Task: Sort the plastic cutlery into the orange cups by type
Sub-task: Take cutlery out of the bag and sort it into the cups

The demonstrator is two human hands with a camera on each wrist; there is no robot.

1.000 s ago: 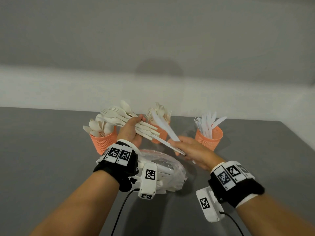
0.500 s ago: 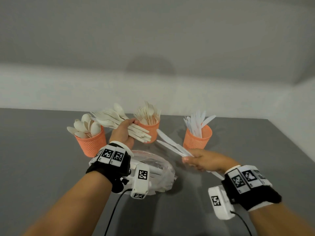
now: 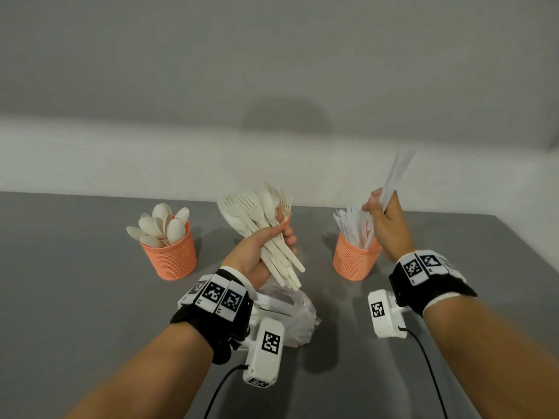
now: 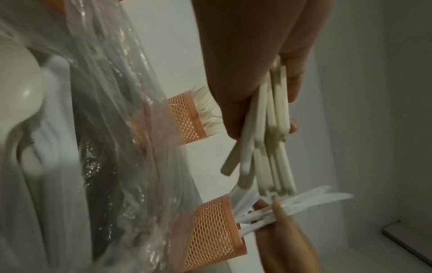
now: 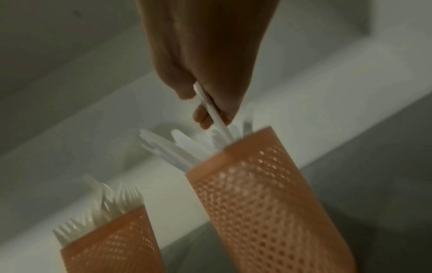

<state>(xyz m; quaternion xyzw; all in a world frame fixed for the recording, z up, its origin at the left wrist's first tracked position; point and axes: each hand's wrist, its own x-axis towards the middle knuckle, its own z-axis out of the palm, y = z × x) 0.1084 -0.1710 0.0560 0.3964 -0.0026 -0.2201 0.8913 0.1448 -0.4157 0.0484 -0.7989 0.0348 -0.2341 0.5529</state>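
Three orange mesh cups stand in a row on the grey table. The left cup (image 3: 171,258) holds spoons, and the right cup (image 3: 354,261) (image 5: 268,194) holds white knives. The middle cup (image 4: 189,118) (image 5: 117,240) holds forks and, in the head view, is mostly hidden behind my left hand. My left hand (image 3: 272,237) (image 4: 273,110) grips a bundle of cream forks and spoons (image 3: 257,210) by the handles, heads pointing up and away. My right hand (image 3: 381,207) (image 5: 205,83) pinches a few white knives (image 3: 399,167) (image 5: 215,114), held upright with their lower ends at the right cup's mouth.
A crumpled clear plastic bag (image 3: 290,309) (image 4: 105,129) with more white cutlery lies on the table just under my left wrist. A pale wall runs close behind the cups. The table's right edge (image 3: 526,252) slants past the knife cup.
My right hand swung the knives from low in front of the bag up and to the right, turning them upright over the right cup. My left hand tilted its bundle more upright.
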